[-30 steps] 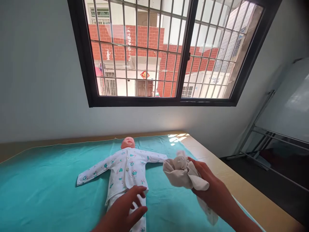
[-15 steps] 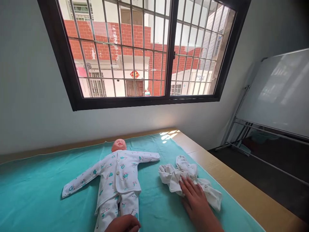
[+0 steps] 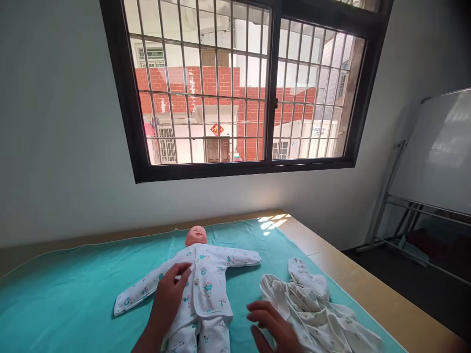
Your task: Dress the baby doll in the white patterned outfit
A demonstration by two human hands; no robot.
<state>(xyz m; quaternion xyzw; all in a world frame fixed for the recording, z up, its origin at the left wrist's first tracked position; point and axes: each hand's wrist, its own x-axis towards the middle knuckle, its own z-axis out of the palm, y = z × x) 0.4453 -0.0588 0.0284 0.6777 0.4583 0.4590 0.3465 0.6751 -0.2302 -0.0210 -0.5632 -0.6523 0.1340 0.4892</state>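
A baby doll (image 3: 197,236) lies on its back, dressed in a white long-sleeved jacket (image 3: 208,277) and matching trousers (image 3: 215,336) with small coloured prints. Its sleeves are stretched out to both sides, and the trouser legs run out of the bottom of the picture. My left hand (image 3: 171,289) is over the jacket's left side, fingers bent, with a gap between thumb and forefinger and nothing held. Between the doll and a crumpled heap of white printed baby clothes (image 3: 316,314), my right hand (image 3: 274,326) is open, fingers apart and slightly blurred, overlapping the heap's near left edge.
A turquoise cloth (image 3: 84,279) covers most of the wooden table (image 3: 331,245), whose bare right edge shows. Behind it are a white wall and a barred window (image 3: 243,169). A whiteboard on a metal stand (image 3: 434,152) is at the right.
My left hand has risen from the trousers to the jacket. My right hand has come off the clothes heap and moved left; the heap is now spread wider. The view has shifted.
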